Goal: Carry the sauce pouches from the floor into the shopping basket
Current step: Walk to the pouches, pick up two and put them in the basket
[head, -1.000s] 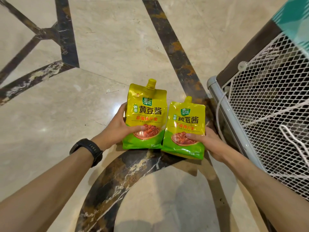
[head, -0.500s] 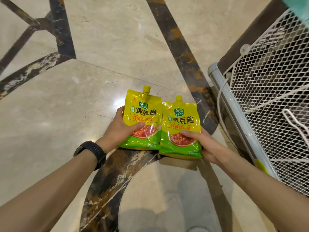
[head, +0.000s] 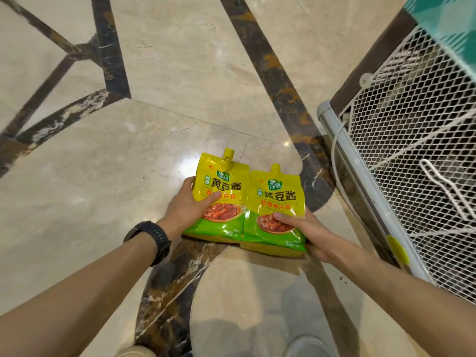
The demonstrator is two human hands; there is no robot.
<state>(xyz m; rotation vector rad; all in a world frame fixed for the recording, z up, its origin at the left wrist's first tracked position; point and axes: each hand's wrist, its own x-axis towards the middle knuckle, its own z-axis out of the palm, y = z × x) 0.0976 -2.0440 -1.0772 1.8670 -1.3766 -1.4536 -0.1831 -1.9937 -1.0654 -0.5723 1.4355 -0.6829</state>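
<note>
A black wristwatch [head: 152, 239] sits on the left wrist. The left hand [head: 184, 210] grips the left sauce pouch [head: 221, 191] by its outer edge, with the thumb pressed across the front and the fingers hidden behind. The right hand [head: 306, 233] grips the right sauce pouch [head: 277, 210] at its lower corner, thumb on the front, fingers curled beneath. The pouches sit side by side with their edges meeting and spouts pointing away. They seem to be just above the marble floor [head: 103, 163]. The white mesh shopping basket [head: 412, 176] stands to the right, apart from them.
</note>
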